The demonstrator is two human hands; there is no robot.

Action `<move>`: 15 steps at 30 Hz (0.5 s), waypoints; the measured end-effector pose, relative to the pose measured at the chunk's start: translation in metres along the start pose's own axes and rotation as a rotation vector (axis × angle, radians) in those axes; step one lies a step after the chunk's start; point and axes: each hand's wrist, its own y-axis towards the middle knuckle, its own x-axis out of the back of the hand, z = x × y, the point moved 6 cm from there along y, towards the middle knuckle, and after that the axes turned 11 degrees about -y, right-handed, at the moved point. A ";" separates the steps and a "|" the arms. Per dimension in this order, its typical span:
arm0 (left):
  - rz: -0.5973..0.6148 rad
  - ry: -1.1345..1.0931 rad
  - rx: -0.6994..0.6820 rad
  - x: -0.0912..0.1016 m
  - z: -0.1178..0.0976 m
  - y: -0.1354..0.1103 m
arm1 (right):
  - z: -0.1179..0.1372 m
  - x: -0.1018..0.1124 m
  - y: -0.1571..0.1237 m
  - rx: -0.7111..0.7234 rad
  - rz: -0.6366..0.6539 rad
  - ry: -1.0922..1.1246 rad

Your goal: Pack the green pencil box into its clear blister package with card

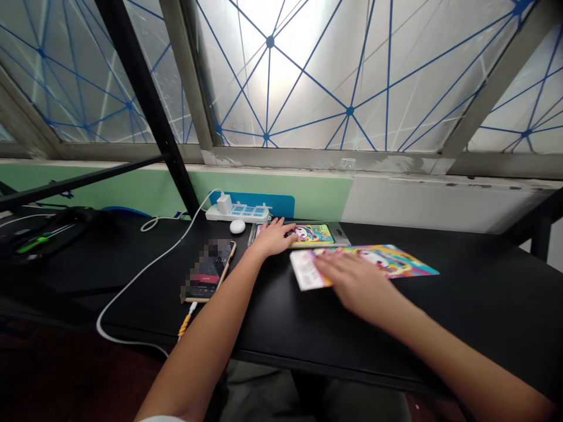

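My left hand [273,239] rests palm down at the back of the desk, fingers spread over a flat see-through package [341,235]. Inside that package shows a bright card with a cartoon character, partly covered by my fingers. To its right and nearer to me, my right hand [358,284] has its fingers over a colourful printed card [398,261] with a white left end. The right thumb does not show and seems to be beneath the card. Slight blur lies on this hand. Whether the card touches the desk cannot be made out.
A phone [209,272] with a charging cable lies beside my left forearm. Behind it are a small white round case [237,226] and a power strip [240,212] with a plugged-in charger. A dark bag-like object [57,231] sits far left; a black post [147,105] rises there.
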 end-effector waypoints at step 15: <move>0.045 -0.019 -0.147 -0.021 -0.036 0.015 | 0.041 -0.051 0.064 0.015 0.044 0.110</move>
